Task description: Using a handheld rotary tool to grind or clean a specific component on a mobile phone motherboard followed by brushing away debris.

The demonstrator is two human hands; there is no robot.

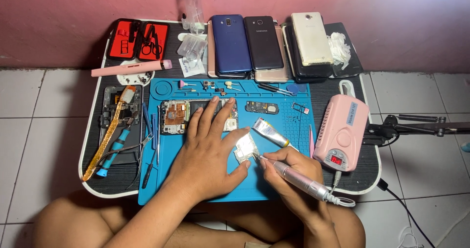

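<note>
Hands (289, 167) grind a small part (246, 147); open red tool case (138, 39) holds scissors (152, 45)

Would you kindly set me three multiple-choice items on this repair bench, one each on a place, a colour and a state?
1. Where does the pink control box sit?
A. right of the blue mat
B. on the stacked phones
C. left of the mat

2. What colour is the open tool case's lining?
A. green
B. red
C. white

3. What is the right hand doing?
A. resting empty
B. holding a toothbrush
C. gripping a pen-shaped rotary tool

Answers: 1 A, the box stands by the mat's right edge. 2 B, both halves show red. 3 C, its tip meets the small metal part that the left hand steadies.
</note>
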